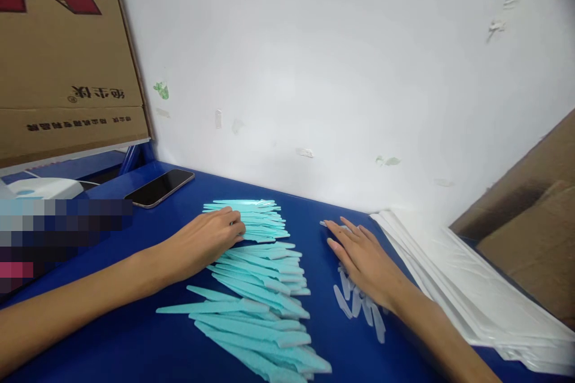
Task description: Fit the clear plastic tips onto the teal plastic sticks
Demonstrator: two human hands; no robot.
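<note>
A long heap of several turquoise plastic knives (258, 287) lies across the blue table (135, 341). My left hand (204, 239) rests on the far end of the heap, fingers curled over the top knives. My right hand (362, 257) lies flat on the table, fingers stretched out and apart, its fingertips touching a pale knife at the far side. Several clear plastic sleeves (359, 305) lie under and beside its wrist.
A black phone (159, 187) lies at the back left, beside a cardboard box (63, 72). A stack of white plastic bags (462, 287) lies to the right, with another cardboard box (530, 221) behind it. A white wall stands close behind.
</note>
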